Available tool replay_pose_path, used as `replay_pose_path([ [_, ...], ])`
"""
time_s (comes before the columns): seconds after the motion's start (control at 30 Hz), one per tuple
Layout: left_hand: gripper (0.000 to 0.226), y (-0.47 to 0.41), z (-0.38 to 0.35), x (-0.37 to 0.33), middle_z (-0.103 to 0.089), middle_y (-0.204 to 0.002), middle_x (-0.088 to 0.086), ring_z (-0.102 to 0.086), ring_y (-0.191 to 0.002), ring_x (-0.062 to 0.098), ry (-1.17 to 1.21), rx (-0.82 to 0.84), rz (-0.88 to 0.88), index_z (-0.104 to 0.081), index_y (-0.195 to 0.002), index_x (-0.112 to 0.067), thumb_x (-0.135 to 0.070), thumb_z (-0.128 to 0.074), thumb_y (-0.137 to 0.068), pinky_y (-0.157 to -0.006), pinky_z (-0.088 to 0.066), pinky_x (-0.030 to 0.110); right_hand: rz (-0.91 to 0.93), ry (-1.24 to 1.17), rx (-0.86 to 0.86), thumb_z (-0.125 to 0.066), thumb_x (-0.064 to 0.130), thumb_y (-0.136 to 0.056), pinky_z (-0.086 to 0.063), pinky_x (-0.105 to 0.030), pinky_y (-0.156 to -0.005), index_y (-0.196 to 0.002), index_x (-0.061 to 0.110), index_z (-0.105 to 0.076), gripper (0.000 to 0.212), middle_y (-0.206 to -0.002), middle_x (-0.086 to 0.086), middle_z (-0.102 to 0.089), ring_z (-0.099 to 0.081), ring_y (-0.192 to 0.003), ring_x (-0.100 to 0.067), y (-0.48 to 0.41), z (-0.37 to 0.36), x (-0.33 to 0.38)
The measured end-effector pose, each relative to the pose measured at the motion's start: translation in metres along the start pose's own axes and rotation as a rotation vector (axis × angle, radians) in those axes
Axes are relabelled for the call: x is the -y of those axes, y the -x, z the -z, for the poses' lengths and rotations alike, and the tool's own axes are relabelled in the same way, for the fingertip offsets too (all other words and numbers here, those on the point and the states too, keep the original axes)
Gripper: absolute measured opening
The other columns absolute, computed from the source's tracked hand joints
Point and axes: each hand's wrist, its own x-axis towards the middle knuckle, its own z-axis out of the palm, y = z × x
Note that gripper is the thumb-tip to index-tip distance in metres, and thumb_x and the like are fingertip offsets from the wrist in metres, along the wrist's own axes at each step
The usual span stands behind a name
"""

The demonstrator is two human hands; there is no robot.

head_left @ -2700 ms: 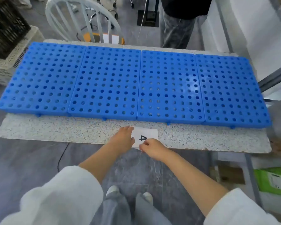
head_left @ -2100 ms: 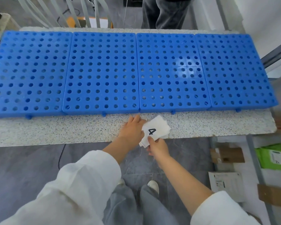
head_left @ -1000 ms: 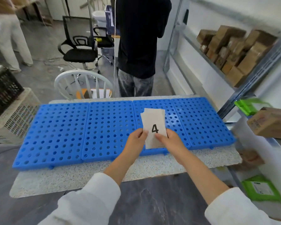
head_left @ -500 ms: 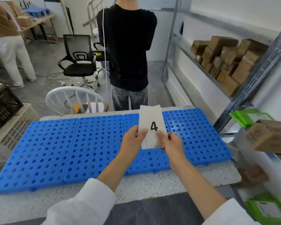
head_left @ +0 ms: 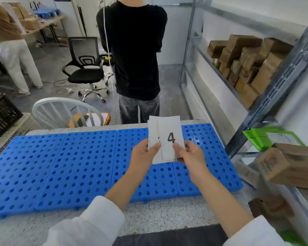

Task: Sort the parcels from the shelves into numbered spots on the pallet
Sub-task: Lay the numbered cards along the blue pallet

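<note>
Four blue pallet tiles (head_left: 78,166) lie on the counter (head_left: 158,215); left hand (head_left: 144,155) and right hand (head_left: 191,154) pinch stacked cards (head_left: 167,128), front reading "4".

sleeves (head_left: 89,222): white, long, loose | pushed up both forearms | hands bare

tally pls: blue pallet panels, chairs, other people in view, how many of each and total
blue perforated plastic pallet panels: 4
chairs: 2 (black mesh office chair, white spindle-back chair)
other people: 2 (person in a black top, person in a brown top)
white paper number cards, top one 4: overlapping, not counted
total: 8
</note>
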Motion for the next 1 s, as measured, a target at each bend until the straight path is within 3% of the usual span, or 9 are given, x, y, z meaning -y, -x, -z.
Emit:
replay_pose_path([
  [0.17, 0.013, -0.012, -0.016, 0.007, -0.072, -0.097, -0.005, -0.067, -0.087, 0.012, -0.053, -0.068, 0.017, -0.068, -0.104, -0.02, -0.023, -0.061, -0.093, -0.067, -0.055, 0.023, -0.134, -0.109, -0.044, -0.065, 0.018, -0.091, -0.057, -0.033, -0.081, -0.101, 0.009, -0.064, 0.013, -0.105, -0.01, -0.07, -0.068, -0.095, -0.023, -0.035, 0.017, -0.017],
  [0.27, 0.012, -0.019, -0.021, 0.009, -0.071, -0.098, -0.001, -0.066, -0.085, 0.013, -0.107, -0.09, 0.025, -0.066, -0.103, -0.018, -0.022, -0.06, -0.094, -0.065, -0.054, 0.023, -0.159, -0.147, -0.055, -0.06, 0.019, -0.094, -0.057, -0.029, -0.074, -0.096, 0.014, -0.063, 0.006, -0.108, -0.01, -0.068, -0.067, -0.096, -0.022, -0.049, 0.019, -0.021],
  [0.33, 0.011, -0.021, -0.021, 0.011, -0.071, -0.101, 0.0, -0.066, -0.09, 0.015, -0.112, -0.077, 0.044, -0.066, -0.103, -0.02, -0.022, -0.06, -0.094, -0.071, -0.056, 0.028, -0.154, -0.163, -0.051, -0.055, 0.019, -0.097, -0.057, -0.027, -0.072, -0.1, 0.017, -0.061, 0.007, -0.111, -0.007, -0.066, -0.065, -0.099, -0.023, -0.054, 0.023, -0.024],
  [0.43, 0.014, -0.022, -0.022, 0.014, -0.071, -0.102, -0.003, -0.065, -0.083, 0.008, -0.112, -0.049, 0.058, -0.065, -0.108, -0.021, -0.023, -0.059, -0.095, -0.063, -0.051, 0.017, -0.19, -0.148, -0.036, -0.047, 0.02, -0.101, -0.056, -0.027, -0.072, -0.113, 0.015, -0.056, 0.016, -0.114, -0.005, -0.062, -0.062, -0.102, -0.025, -0.059, 0.038, -0.031],
  [0.5, 0.014, -0.022, -0.023, 0.017, -0.071, -0.098, -0.006, -0.061, -0.074, 0.004, -0.107, -0.048, 0.061, -0.066, -0.107, -0.023, -0.024, -0.058, -0.095, -0.056, -0.046, 0.013, -0.25, -0.096, -0.05, -0.045, 0.02, -0.102, -0.054, -0.031, -0.077, -0.114, 0.012, -0.053, 0.017, -0.116, -0.008, -0.059, -0.06, -0.103, -0.028, -0.065, 0.051, -0.042],
  [0.63, 0.016, -0.022, -0.028, 0.026, -0.072, -0.1, -0.005, -0.065, -0.083, 0.012, -0.072, -0.058, 0.105, -0.067, -0.107, -0.023, -0.027, -0.059, -0.094, -0.067, -0.051, 0.023, -0.307, 0.086, -0.102, -0.051, 0.016, -0.099, -0.052, -0.036, -0.083, -0.12, 0.004, -0.058, 0.025, -0.113, -0.009, -0.059, -0.056, -0.095, -0.024, -0.071, 0.074, -0.067],
  [0.83, 0.023, -0.017, -0.037, 0.026, -0.073, -0.106, -0.008, -0.068, -0.099, 0.017, 0.019, -0.009, 0.161, -0.067, -0.115, -0.023, -0.026, -0.062, -0.093, -0.085, -0.057, 0.041, -0.345, 0.386, -0.159, -0.059, 0.016, -0.093, -0.04, -0.034, -0.062, -0.096, -0.008, -0.06, 0.025, -0.091, -0.014, -0.061, -0.053, -0.074, -0.024, -0.077, 0.11, -0.114],
  [1.0, 0.02, -0.006, -0.037, 0.018, -0.073, -0.105, -0.009, -0.069, -0.098, 0.015, 0.079, 0.038, 0.165, -0.067, -0.113, -0.025, -0.025, -0.062, -0.093, -0.084, -0.058, 0.036, -0.387, 0.635, -0.179, -0.05, 0.015, -0.094, -0.035, -0.032, -0.056, -0.08, -0.007, -0.054, 0.027, -0.077, -0.025, -0.055, -0.045, -0.063, -0.024, -0.08, 0.128, -0.148],
])
